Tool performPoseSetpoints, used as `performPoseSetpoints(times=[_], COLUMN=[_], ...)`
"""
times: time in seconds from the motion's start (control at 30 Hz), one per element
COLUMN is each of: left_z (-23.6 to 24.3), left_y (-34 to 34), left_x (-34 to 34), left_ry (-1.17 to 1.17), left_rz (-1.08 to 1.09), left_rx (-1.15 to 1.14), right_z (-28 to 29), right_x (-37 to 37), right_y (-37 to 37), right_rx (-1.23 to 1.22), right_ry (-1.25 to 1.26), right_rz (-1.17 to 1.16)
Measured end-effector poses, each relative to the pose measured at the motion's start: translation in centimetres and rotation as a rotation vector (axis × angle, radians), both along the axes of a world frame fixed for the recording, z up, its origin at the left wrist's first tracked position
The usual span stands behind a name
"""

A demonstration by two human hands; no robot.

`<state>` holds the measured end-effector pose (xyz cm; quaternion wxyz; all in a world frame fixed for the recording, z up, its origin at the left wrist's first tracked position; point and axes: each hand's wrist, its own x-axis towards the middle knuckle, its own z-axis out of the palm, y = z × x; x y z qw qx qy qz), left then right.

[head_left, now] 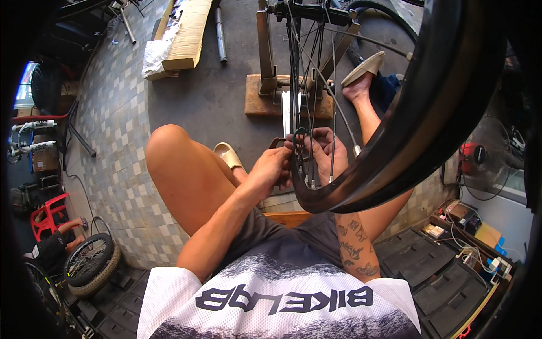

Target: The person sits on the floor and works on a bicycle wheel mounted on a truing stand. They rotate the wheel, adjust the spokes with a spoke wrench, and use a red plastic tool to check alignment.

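Note:
A black bicycle wheel [395, 161] stands upright before me, its hub [307, 12] held in a metal truing stand [265, 51] on a wooden base block [257, 104]. Both my hands meet at the spokes near the rim's closest part. My left hand [274, 169] is closed beside the spokes; a small dark curved piece shows at its fingertips, its kind unclear. On the other side, my right hand [328, 150] has its fingers bent and pinched around a green ring-shaped spoke wrench [301, 130] among the spokes. Spokes and rim partly hide the fingertips.
Beyond my left knee lie an open cardboard box [189, 37] and a metal tube [220, 37]. Loose tyres [90, 260] and a red chair [51, 214] are at the left. A fan [485, 158] and dark storage lids [435, 277] flank my right side.

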<state>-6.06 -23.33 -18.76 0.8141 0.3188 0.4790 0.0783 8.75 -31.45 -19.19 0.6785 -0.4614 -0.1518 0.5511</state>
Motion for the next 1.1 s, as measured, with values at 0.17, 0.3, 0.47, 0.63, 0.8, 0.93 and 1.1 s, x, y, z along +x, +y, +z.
performPoseSetpoints(times=[0.17, 0.3, 0.47, 0.63, 0.8, 0.93, 1.1], left_z=[-0.5, -1.4, -2.2, -3.2, -3.1, -1.5, 0.7], left_y=[-1.1, -1.9, -1.9, -2.0, -2.2, -1.9, -1.9], left_x=[1.4, 1.7, 1.7, 1.3, 1.1, 1.4, 2.0], left_ry=[-0.084, -0.056, -0.123, -0.241, -0.226, -0.232, -0.151], left_rz=[0.117, 0.184, 0.225, 0.244, 0.254, 0.270, 0.260], left_rx=[-0.227, -0.162, -0.280, -0.306, -0.269, -0.328, -0.225], right_z=[0.3, 0.2, -0.4, -0.6, 0.0, -0.1, -0.7], right_x=[-0.3, -0.6, -1.0, -0.8, -0.2, -0.3, -1.3], right_y=[-0.2, -0.5, -1.0, -0.9, -0.6, -0.4, -0.8], right_rx=[-0.014, 0.070, 0.102, 0.109, 0.138, 0.134, 0.157], right_ry=[-0.067, -0.090, -0.127, -0.275, -0.154, -0.170, -0.248], right_rz=[-0.014, -0.009, -0.031, -0.039, 0.056, 0.033, -0.016])
